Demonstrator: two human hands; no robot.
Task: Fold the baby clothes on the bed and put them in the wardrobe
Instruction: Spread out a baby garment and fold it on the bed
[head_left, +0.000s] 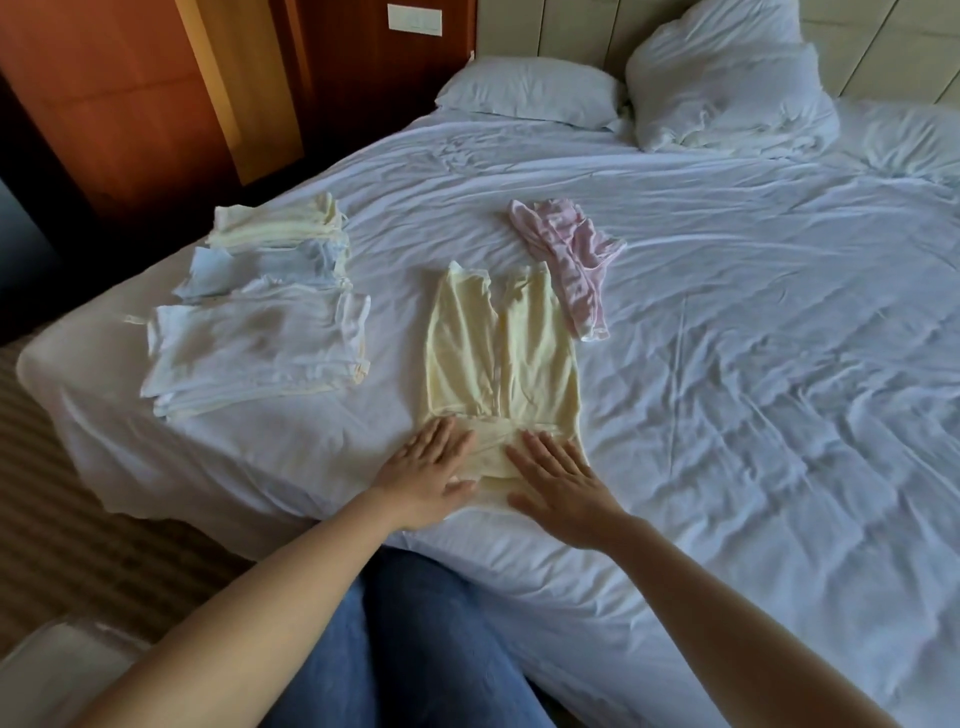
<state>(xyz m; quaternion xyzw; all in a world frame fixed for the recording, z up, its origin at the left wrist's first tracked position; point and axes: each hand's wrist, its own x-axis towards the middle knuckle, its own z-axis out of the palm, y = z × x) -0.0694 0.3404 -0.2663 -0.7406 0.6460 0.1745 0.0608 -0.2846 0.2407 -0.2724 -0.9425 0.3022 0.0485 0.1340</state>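
A pale yellow baby garment (498, 353) lies spread flat on the white bed (727, 338), its near end folded over. My left hand (428, 473) presses flat on that near end at the left. Beside it my right hand (558, 480) lies flat on the right side, fingers straight. A crumpled pink garment (569, 262) sits just beyond the yellow one to the right. Folded clothes sit at the left: a white stack (254, 348) nearest, a pale blue piece (270, 265) behind it, and a cream stack (280, 221) farthest.
Two white pillows (530, 91) (727, 78) lie at the headboard. Wooden wardrobe panels (130, 93) stand left of the bed. A striped carpet (62, 493) covers the floor at the left. My legs in blue jeans (415, 639) are at the bed's near edge.
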